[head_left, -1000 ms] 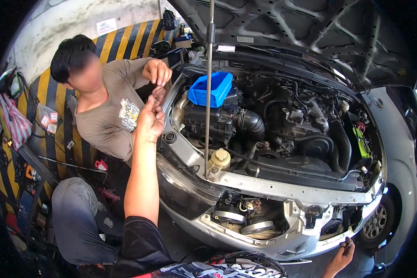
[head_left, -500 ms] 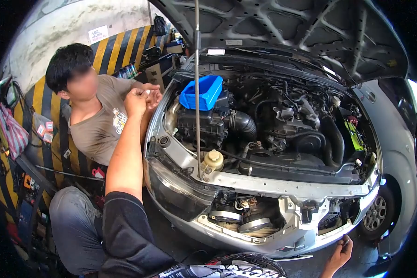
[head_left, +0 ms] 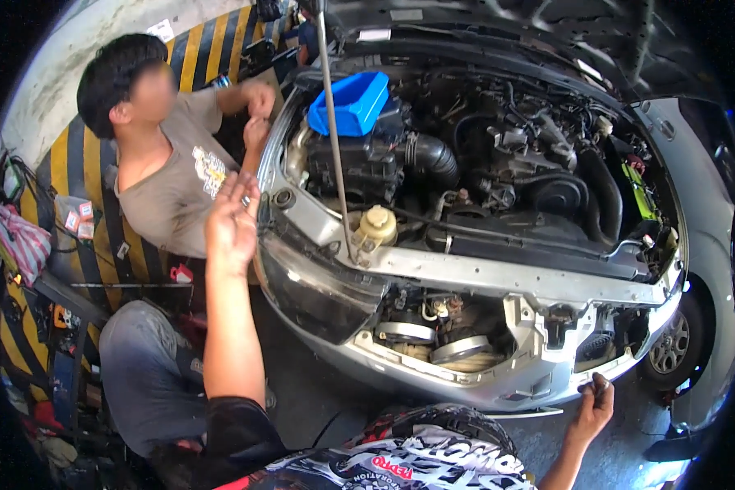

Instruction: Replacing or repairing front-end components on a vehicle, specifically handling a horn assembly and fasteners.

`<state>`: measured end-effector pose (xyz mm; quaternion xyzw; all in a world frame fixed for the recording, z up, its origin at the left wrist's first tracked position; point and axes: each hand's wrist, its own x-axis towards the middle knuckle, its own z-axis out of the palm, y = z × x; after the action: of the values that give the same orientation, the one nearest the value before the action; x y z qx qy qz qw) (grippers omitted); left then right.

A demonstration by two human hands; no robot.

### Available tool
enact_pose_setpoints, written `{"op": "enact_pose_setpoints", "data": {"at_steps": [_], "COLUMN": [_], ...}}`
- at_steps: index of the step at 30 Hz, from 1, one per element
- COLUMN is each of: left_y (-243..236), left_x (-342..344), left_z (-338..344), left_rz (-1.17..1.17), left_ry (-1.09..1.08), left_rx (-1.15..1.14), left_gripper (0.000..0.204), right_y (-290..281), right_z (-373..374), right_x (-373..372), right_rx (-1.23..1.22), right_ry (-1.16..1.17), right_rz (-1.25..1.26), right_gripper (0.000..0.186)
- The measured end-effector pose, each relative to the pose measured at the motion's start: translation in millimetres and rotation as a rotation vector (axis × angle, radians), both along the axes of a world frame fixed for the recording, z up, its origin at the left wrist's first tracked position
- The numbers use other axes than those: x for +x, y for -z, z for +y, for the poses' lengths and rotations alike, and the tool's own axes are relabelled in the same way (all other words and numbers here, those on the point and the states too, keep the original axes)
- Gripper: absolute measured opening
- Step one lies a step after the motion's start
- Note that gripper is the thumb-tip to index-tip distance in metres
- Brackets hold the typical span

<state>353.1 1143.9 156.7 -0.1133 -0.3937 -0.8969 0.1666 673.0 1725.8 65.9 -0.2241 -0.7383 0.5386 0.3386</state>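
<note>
My left hand (head_left: pixel 233 224) is raised beside the car's front left corner, palm turned up and thumb against the fingers. A small greyish thing shows at its fingertips, too small to name. Just beyond, a co-worker in a brown T-shirt (head_left: pixel 167 167) holds both hands (head_left: pixel 257 114) close together by the fender. Low on the right, my right hand (head_left: pixel 594 411) has its fingers curled near the lower edge of the car's front. Something dark shows at those fingertips, and I cannot make it out. The dark headlight (head_left: pixel 318 290) lies between my hands, nearer the left.
A blue plastic tray (head_left: pixel 349 104) rests on the black air filter box in the open engine bay. A prop rod (head_left: pixel 332 122) stands under the raised hood (head_left: pixel 514 33). One headlight opening (head_left: pixel 441 347) exposes two round horns. A knee in grey jeans (head_left: pixel 143 367) is at lower left.
My left hand has drawn back toward me from the co-worker's hands and turned palm up. The co-worker's hands have come together by the fender. The view has tilted down.
</note>
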Motion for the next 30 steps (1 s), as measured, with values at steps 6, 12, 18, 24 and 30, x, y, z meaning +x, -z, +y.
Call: {"op": "enact_pose_setpoints", "data": {"at_steps": [6,12,18,24,30], "left_y": [55.9,85.3,80.4,87.4,90.1], "left_x": [136.7,195.8,220.0,223.3,224.7], "left_z": [127.5,207.5,244.3,255.8,268.5], "left_rz": [-0.033,0.117,0.24,0.248,0.251], "left_ry": [-0.118,0.083,0.194,0.257,0.355], "left_rx": [-0.357,-0.399,-0.46,-0.518,-0.511], "left_gripper": [0.055,0.062,0.058,0.06,0.054], "right_y": [-33.9,-45.7,-39.4,-42.9,-29.2], "right_z": [-73.0,-151.0,-169.2,-159.8,-146.5], "right_x": [-45.5,-101.2,-103.3,-91.1,-72.9], "right_rx": [-0.165,-0.272,-0.531,-0.64,-0.971], "right_ry": [-0.391,-1.018,-1.148,-1.107,-1.07], "right_rz": [-0.345,-0.477,-0.463,-0.475,-0.389], "right_gripper": [0.016,0.023,0.032,0.033,0.029]}}
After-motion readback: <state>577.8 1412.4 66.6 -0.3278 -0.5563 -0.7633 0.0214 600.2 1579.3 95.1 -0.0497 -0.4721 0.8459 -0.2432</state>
